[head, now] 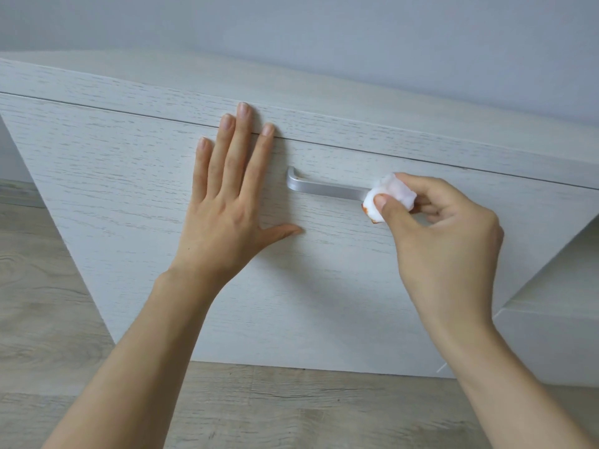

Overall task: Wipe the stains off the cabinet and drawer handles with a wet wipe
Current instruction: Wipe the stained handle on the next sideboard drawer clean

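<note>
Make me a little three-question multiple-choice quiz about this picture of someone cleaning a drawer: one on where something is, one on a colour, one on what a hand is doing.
1. Where is the wet wipe?
A. At the right end of the handle
B. On the floor
C. Under the left hand

2. What colour is the stain on the wipe?
A. Blue
B. Orange-brown
C. Green

3. What is the left hand doing?
A. Gripping the handle
B. Holding a second wipe
C. Lying flat on the drawer front

Answers:
1 A: the right hand pinches the wipe against the right end of the silver handle.
2 B: an orange-brown smear shows at the wipe's lower edge.
3 C: its fingers are straight and spread on the drawer front, left of the handle.
</note>
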Available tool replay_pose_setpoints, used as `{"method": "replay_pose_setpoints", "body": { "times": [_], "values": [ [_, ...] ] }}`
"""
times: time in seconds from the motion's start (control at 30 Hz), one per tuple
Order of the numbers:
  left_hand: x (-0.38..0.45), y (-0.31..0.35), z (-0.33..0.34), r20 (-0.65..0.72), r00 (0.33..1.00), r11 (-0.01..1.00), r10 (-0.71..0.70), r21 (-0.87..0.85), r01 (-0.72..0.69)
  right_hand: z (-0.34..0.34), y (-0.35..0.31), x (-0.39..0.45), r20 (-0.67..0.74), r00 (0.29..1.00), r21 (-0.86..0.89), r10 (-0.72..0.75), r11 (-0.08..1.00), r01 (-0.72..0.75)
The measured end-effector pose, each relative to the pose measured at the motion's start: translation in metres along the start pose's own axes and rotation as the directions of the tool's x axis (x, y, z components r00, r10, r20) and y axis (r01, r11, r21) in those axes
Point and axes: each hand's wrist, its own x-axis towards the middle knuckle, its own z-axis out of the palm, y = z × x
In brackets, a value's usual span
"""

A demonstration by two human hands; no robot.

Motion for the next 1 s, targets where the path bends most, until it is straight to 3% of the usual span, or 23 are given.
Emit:
{"method": "replay_pose_setpoints", "body": {
  "times": [0.3, 0.47, 0.73, 1.0],
  "values": [
    [0.0, 0.001, 0.0, -0.001, 1.0, 1.0, 0.002, -0.011, -0.002, 0.01, 0.003, -0.002, -0.053, 0.995, -0.017, -0.089, 0.996, 0.088],
    [0.0, 0.0, 0.001, -0.002, 1.0, 1.0, 0.003, -0.019, -0.003, 0.012, 0.007, -0.003, -0.086, 0.996, 0.121, -0.037, 0.992, 0.048],
    [0.0, 0.0, 0.0, 0.003, 1.0, 1.0, 0.003, -0.028, -0.003, 0.007, 0.023, -0.003, -0.126, 0.9, -0.096, -0.417, 0.908, 0.408],
    [0.001, 0.001, -0.001, 0.005, 1.0, 0.999, -0.002, -0.032, 0.002, 0.006, 0.025, 0.0, -0.062, 0.88, -0.174, -0.471, 0.873, 0.455]
  ]
}}
